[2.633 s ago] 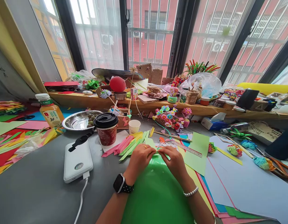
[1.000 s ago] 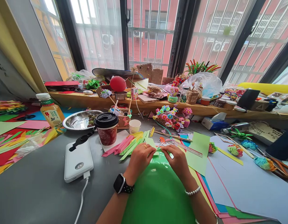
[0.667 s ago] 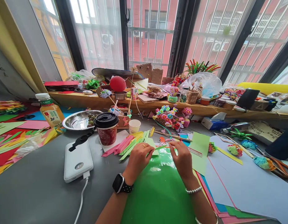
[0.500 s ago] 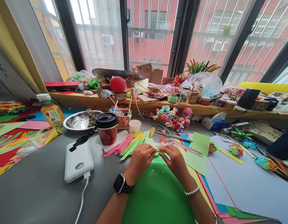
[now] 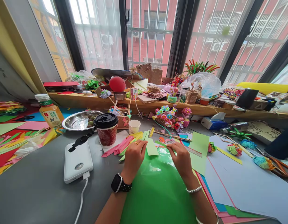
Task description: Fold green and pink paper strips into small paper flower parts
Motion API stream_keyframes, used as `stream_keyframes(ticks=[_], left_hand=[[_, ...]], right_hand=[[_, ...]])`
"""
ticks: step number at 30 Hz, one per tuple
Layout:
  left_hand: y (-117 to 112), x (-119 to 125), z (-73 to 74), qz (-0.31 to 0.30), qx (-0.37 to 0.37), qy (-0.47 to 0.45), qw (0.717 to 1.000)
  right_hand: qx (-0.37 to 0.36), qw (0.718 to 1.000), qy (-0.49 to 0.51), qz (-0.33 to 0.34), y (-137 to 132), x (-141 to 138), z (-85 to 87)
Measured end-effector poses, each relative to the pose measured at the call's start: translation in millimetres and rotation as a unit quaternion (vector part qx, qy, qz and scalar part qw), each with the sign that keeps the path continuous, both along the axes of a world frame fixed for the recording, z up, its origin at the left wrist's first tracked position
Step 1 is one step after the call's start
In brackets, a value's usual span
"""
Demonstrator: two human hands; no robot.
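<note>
My right hand (image 5: pixel 182 158) pinches a narrow green paper strip (image 5: pixel 160 143) that sticks out up and to the left, above a glossy green sheet (image 5: pixel 155 189) lying in front of me. My left hand (image 5: pixel 134 154) has its fingers curled down at the near end of a pile of folded pink, green and yellow strips (image 5: pixel 125 143), beside a light green paper piece (image 5: pixel 151 148). What those fingers hold is hidden. A black watch is on my left wrist, a bead bracelet on my right.
A white power bank (image 5: pixel 78 161) with a cable and a lidded red paper cup (image 5: pixel 106 129) stand to the left. Behind are a small white cup (image 5: pixel 134 126), a metal dish (image 5: pixel 78 120), a juice bottle (image 5: pixel 50 113) and a ruler (image 5: pixel 189 150). Coloured sheets (image 5: pixel 239 183) lie on the right.
My hands were together at the far edge of the green sheet. They have parted: the left went left to the strip pile, the right lifted slightly with the green strip.
</note>
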State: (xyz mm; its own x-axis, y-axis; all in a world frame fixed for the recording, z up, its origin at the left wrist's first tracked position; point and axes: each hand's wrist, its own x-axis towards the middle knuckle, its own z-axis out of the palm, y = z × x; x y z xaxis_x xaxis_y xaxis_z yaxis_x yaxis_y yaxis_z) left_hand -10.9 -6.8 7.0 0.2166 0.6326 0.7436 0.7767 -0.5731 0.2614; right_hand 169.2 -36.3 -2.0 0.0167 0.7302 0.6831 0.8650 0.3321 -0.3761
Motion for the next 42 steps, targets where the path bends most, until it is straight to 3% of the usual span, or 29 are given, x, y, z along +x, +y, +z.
stream_keyframes(ticks=[8, 12, 19, 24, 26, 32, 37, 42], left_hand=[[-7, 8, 2.5, -0.141, -0.048, 0.033, 0.988], [-8, 8, 1.7, -0.136, -0.051, 0.024, 0.989], [-8, 8, 2.4, -0.107, -0.049, 0.028, 0.993], [-8, 7, 2.4, -0.098, -0.046, 0.03, 0.994], [-8, 8, 2.3, -0.098, -0.052, 0.032, 0.993], [-10, 11, 0.7, -0.123, -0.063, 0.055, 0.989], [-7, 9, 1.2, -0.124, -0.051, 0.034, 0.99], [-2, 2, -0.6, -0.066, -0.029, 0.022, 0.997]], right_hand=[[-0.013, 0.996, -0.029, 0.087, -1, -11, -3.1], [-0.014, 0.996, -0.028, 0.084, -1, -10, -1.9], [-0.001, 0.999, -0.003, -0.032, 0, -5, -3.3], [0.018, 0.997, 0.032, -0.073, 1, 0, -4.4], [0.018, 0.997, 0.048, -0.063, 0, 0, -3.1], [-0.028, 0.995, -0.005, 0.1, -1, -10, -2.3], [-0.043, 0.996, -0.005, 0.083, -1, -10, -1.7], [-0.034, 0.998, 0.011, 0.061, -1, -6, 0.6]])
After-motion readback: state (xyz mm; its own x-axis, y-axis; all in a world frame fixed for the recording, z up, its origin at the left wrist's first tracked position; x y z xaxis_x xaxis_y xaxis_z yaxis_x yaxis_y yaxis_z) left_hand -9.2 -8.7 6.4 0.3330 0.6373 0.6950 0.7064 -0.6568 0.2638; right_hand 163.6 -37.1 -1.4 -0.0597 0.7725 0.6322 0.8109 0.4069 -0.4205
